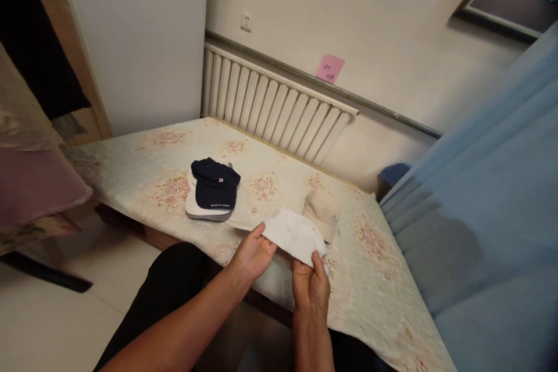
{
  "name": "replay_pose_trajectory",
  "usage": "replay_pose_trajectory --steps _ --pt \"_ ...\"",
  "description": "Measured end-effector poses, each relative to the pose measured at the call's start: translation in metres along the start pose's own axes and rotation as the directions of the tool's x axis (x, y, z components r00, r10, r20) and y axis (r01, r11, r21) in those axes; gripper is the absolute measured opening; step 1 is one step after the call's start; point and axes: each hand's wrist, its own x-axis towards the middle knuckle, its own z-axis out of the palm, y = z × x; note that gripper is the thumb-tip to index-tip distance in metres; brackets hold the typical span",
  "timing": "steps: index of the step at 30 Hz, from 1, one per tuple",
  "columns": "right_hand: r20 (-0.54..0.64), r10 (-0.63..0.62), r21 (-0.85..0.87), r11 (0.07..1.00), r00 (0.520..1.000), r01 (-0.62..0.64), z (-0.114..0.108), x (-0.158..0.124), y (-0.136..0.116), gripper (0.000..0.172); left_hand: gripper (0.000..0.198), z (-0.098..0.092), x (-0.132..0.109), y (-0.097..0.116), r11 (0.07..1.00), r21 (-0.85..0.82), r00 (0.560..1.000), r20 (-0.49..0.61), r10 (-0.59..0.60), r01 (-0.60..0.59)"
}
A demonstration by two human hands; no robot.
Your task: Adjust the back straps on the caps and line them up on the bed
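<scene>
A white baseball cap (294,233) is held up over the near edge of the bed between both hands. My left hand (255,253) pinches its left edge, thumb on top. At the right edge, my right hand (311,283) grips it with the thumb on top and the other fingers mostly hidden beneath. Just beyond lies a beige cap (322,212) on the bed. To the left rests a stack of caps, with a navy cap (215,183) with white lettering on top and white and grey brims showing under it.
The bed (283,174) has a pale flowered cover. Behind it stand a white radiator (270,102) and a wall with a pink note (330,68). A blue curtain (483,203) hangs at the right. Draped cloth (35,180) is at the left.
</scene>
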Motion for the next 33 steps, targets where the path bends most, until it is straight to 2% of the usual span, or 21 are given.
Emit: replay_pose_trajectory --steps 6,10,14,18,27,30,33 --pt "-0.050 0.030 0.089 0.996 0.998 -0.025 0.000 -0.004 0.001 0.041 0.034 -0.002 -0.003 -0.007 0.999 0.005 0.999 -0.029 0.032 -0.032" --pt "0.043 0.056 0.077 0.995 0.998 -0.060 0.011 -0.015 0.008 0.045 0.034 -0.003 -0.005 -0.012 1.000 0.014 0.998 -0.061 0.026 -0.025" --pt "0.110 0.105 -0.007 0.994 0.988 -0.105 0.017 -0.022 0.021 0.052 0.034 -0.007 -0.007 -0.019 0.999 0.022 0.998 -0.057 -0.034 0.035" --pt "0.083 0.112 -0.072 0.992 0.990 -0.106 0.014 -0.020 0.028 0.054 0.035 -0.012 -0.008 -0.022 0.997 0.029 0.996 -0.053 -0.065 0.067" --pt "0.036 0.095 -0.006 0.995 0.995 -0.095 0.001 -0.016 0.027 0.052 0.033 -0.026 -0.005 -0.012 0.991 0.131 0.998 -0.046 -0.033 0.038" --pt "0.032 0.092 0.002 0.996 0.995 -0.092 -0.002 -0.016 0.026 0.052 0.033 -0.031 -0.005 -0.010 0.991 0.129 0.999 -0.014 -0.034 0.035" --pt "0.014 0.078 -0.020 0.997 0.997 -0.078 -0.007 -0.016 0.024 0.052 0.038 -0.041 -0.005 -0.008 0.985 0.169 0.993 0.097 -0.061 0.044"
